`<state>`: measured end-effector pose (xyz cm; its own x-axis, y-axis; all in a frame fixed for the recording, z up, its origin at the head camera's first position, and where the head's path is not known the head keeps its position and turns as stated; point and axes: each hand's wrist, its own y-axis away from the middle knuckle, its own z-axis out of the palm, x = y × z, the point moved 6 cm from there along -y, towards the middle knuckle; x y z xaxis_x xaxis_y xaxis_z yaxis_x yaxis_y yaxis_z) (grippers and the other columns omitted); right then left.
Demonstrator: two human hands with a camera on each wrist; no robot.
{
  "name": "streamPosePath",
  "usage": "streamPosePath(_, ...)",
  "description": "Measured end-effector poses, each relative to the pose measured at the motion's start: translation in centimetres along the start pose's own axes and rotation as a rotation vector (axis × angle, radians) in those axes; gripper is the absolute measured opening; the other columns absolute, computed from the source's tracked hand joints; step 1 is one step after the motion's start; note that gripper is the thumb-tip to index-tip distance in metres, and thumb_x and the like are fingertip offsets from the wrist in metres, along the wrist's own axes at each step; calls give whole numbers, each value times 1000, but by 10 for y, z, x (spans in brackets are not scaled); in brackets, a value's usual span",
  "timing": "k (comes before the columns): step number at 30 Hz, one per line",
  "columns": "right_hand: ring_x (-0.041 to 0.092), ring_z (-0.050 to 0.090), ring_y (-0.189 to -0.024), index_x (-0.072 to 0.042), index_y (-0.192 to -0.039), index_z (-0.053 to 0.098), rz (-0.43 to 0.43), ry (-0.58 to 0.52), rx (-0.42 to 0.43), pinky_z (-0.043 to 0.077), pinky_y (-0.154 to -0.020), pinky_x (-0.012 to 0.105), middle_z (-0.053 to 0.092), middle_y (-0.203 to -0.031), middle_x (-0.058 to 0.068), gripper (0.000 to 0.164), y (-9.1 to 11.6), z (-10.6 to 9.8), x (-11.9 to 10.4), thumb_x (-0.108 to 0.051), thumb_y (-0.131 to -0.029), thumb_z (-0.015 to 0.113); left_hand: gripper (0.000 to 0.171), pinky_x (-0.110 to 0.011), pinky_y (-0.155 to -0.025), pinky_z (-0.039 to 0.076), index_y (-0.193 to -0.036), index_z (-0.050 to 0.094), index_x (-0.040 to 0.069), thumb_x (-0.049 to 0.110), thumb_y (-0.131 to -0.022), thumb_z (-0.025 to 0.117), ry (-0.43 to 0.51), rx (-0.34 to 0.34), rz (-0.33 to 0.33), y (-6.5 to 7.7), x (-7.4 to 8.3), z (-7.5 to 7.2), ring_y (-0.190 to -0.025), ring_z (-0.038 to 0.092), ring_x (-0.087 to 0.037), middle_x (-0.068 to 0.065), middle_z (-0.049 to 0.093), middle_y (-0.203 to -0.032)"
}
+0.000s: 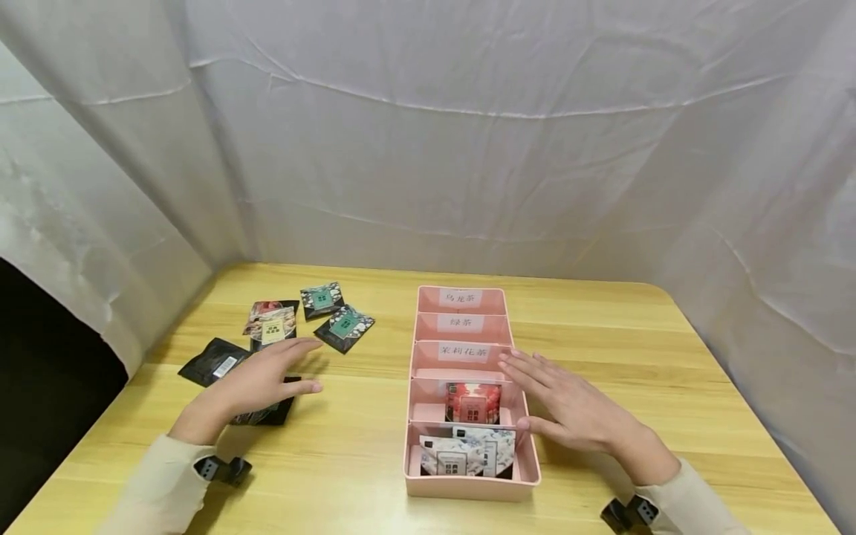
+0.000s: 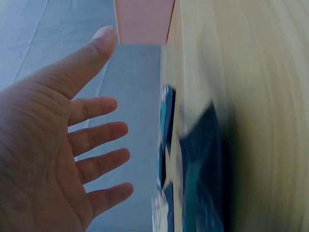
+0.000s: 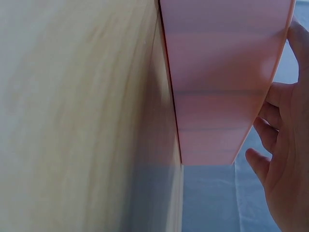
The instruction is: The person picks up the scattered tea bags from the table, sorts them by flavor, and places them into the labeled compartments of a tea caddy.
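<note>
My left hand [image 1: 257,380] is held over the left group of tea packets with its fingers spread and nothing in them. Partly hidden beneath it lies a dark packet [image 1: 276,414], and beside it a black packet [image 1: 209,362] with a barcode label. In the left wrist view the palm [image 2: 46,145] faces the packets. My right hand [image 1: 578,409] is at the right side of a pink divided box [image 1: 472,489], fingertips at its rim; the right wrist view shows the fingers [image 3: 263,166] along that edge. Whether they touch is unclear. The right hand holds nothing.
Two teal-labelled packets [image 1: 345,327] and a yellow-labelled packet [image 1: 273,329] overlapping a red one lie at the back left. Inside the box, white-and-blue packets [image 1: 451,457] fill the front compartment and a red packet [image 1: 473,403] the second. Paper labels [image 1: 460,322] mark the rear dividers.
</note>
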<state>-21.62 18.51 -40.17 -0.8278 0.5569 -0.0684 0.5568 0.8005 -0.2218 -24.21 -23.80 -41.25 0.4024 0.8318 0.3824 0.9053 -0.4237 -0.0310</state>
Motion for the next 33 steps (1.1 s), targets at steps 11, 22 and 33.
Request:
streamPosePath(11, 29, 23, -146, -8, -156, 25, 6, -29, -5, 15, -119, 39, 23, -160, 11, 81, 0, 1, 0, -35, -92, 66, 89, -69, -99, 34, -145, 46, 5, 61, -80, 70, -2, -34, -80, 29, -46, -6, -129, 40, -51, -25, 46, -143)
streamPosePath(22, 30, 23, -145, -8, -155, 26, 4, -29, 4, 5, -120, 29, 24, -160, 12, 81, 1, 0, 1, -35, -91, 67, 91, -66, -96, 39, -134, 56, 0, 64, -72, 74, -30, -28, -90, 44, -62, -3, -124, 45, -52, -27, 53, -134)
streamPosePath(33, 29, 23, -145, -9, -156, 26, 0, -18, 12, 6, -119, 29, 24, -160, 11, 79, 2, 2, 0, -39, -93, 63, 86, -67, -88, 43, -132, 59, 2, 61, -71, 76, -83, -4, -80, 41, -51, -1, -117, 50, -51, -24, 52, -131)
